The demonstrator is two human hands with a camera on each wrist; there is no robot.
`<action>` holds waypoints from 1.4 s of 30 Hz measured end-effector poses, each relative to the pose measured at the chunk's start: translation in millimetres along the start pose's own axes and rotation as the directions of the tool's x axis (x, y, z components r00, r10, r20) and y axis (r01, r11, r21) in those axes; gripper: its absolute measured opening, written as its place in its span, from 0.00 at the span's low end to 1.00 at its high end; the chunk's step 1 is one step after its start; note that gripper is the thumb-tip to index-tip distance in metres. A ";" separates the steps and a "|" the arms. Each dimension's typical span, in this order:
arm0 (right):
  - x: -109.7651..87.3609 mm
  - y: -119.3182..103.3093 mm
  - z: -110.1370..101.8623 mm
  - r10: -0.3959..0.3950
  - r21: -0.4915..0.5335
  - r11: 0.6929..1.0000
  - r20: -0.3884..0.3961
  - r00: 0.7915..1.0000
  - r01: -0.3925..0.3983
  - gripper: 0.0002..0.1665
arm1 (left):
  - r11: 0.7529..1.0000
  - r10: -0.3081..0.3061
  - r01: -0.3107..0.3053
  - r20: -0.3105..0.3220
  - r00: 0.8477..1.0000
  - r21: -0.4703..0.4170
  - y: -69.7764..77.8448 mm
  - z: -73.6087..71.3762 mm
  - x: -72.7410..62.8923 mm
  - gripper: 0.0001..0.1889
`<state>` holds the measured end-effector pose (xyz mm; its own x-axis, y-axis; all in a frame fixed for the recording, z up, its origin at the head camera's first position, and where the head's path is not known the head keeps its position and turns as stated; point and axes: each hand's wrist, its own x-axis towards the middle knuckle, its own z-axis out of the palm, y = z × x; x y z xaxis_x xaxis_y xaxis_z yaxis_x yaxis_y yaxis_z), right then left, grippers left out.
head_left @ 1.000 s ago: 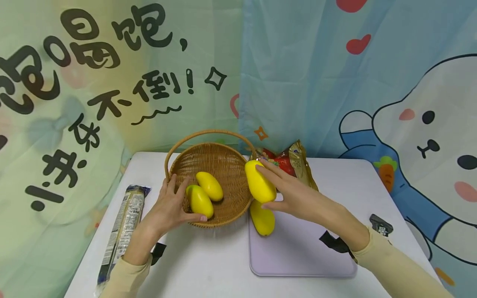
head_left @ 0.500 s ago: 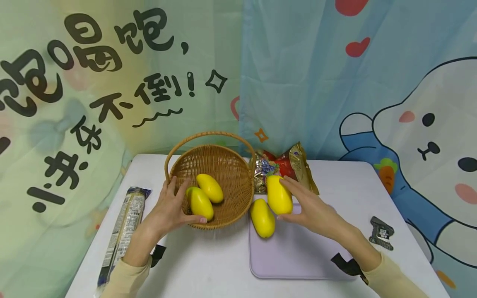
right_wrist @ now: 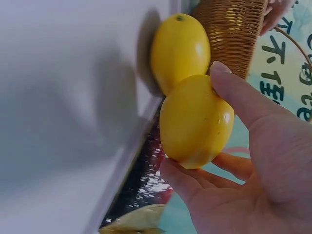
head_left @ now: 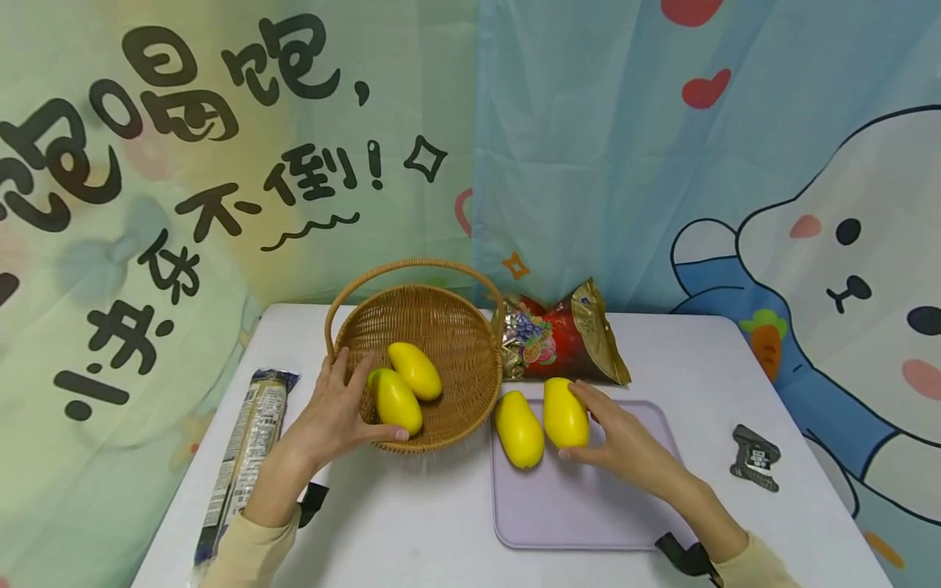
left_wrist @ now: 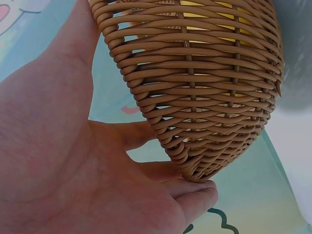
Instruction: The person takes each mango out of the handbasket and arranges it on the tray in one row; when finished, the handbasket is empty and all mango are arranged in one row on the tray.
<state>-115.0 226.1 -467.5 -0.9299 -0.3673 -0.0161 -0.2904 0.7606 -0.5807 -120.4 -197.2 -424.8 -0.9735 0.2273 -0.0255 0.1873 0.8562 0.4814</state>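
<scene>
My right hand [head_left: 625, 441] pinches a yellow mango [head_left: 566, 413] between thumb and fingers, just over the lavender tray [head_left: 573, 523]. Close to its left, a second mango [head_left: 519, 431] lies on the tray's far left corner; in the right wrist view the held mango [right_wrist: 195, 124] partly overlaps it. My left hand [head_left: 331, 412] holds the left rim of a brown wicker basket [head_left: 459, 384], fingers spread over the edge. Inside the basket sit two more mangoes, one at the front [head_left: 394, 402] and one behind it [head_left: 415, 371]. The left wrist view shows the basket's woven side [left_wrist: 195, 87] against my fingers.
A red and gold snack bag [head_left: 562, 335] stands behind the tray, right of the basket. A long silvery packet [head_left: 246, 457] lies along the table's left side. One small dark packet [head_left: 755, 459] rests on the white table [head_left: 412, 523] at the right. A printed curtain hangs behind.
My right hand has carried the mango from the basket's right edge rightward and down to the tray, beside the other mango. My left hand stays on the basket.
</scene>
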 end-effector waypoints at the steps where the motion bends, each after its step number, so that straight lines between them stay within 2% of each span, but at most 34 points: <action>1: -0.3 1.6 2.3 0.000 0.006 1.000 0.001 1.000 0.000 0.59 | 1.000 0.001 -0.001 -0.001 1.000 0.000 0.1 0.0 0.0 0.63; 22: -2.4 15.6 33.7 -0.015 0.031 0.999 -0.004 1.000 0.015 0.60 | 1.000 0.008 -0.008 -0.008 1.000 -0.003 1.3 -0.4 -0.7 0.63; 26: -3.2 15.8 35.0 -0.010 0.024 1.000 -0.009 1.000 0.010 0.61 | 1.000 0.004 -0.004 -0.005 1.000 -0.003 1.5 -0.7 -1.0 0.64; 33: -4.4 14.7 34.3 0.059 0.027 0.998 0.021 0.998 -0.060 0.64 | 1.000 -0.003 0.003 -0.007 1.000 0.000 1.1 -1.0 -1.2 0.64; 42: -5.0 12.4 31.0 0.083 0.038 0.996 0.044 0.996 -0.085 0.65 | 1.000 0.006 -0.006 -0.010 1.000 0.005 1.7 -1.5 -0.5 0.63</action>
<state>-107.0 220.7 -499.8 -0.9400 -0.3261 -0.1002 -0.2016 0.7681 -0.6078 -119.8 -196.5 -422.7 -0.9735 0.2282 -0.0139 0.1941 0.8569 0.4776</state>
